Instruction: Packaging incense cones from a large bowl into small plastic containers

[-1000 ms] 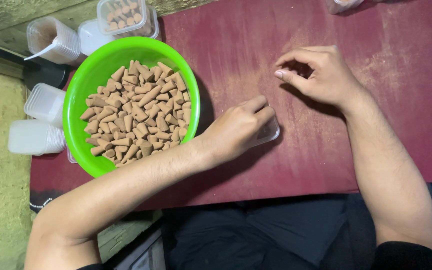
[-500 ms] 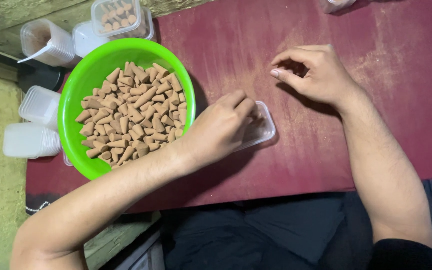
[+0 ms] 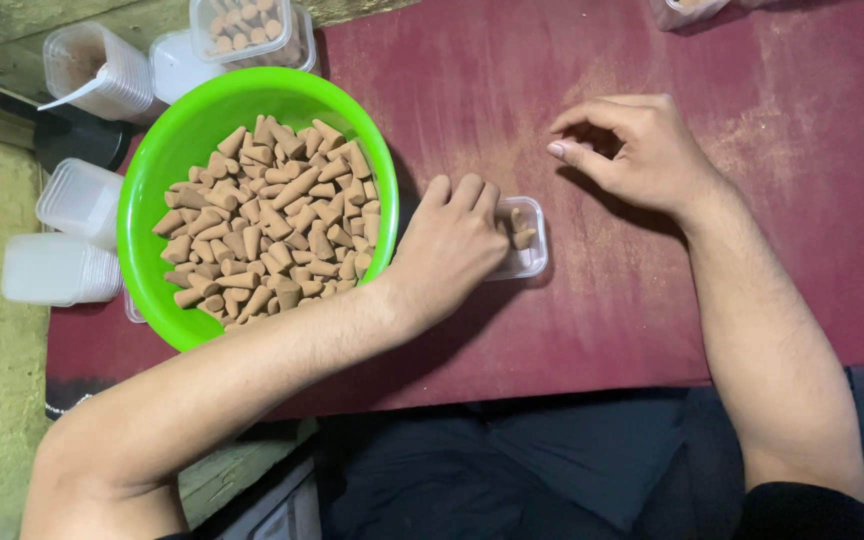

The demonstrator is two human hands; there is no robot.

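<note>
A bright green bowl point(image 3: 157, 170) full of several brown cone-shaped pieces point(image 3: 272, 220) sits at the left of a dark red mat point(image 3: 592, 330). My left hand point(image 3: 452, 250) lies just right of the bowl, fingers curled over a small clear plastic box point(image 3: 532, 255) that holds a few cones. Whether the fingers hold a cone is hidden. My right hand point(image 3: 642, 150) rests on the mat further right, its fingers loosely curled; what is under them cannot be seen.
Stacks of empty clear boxes point(image 3: 77, 235) stand left of the bowl. Behind it are another stack point(image 3: 102, 70) and a clear box filled with cones point(image 3: 247, 30). Another container point(image 3: 687, 10) sits at the top edge.
My left hand has shifted left, back toward the bowl, uncovering the right end of the small clear box. The right hand has stayed in place.
</note>
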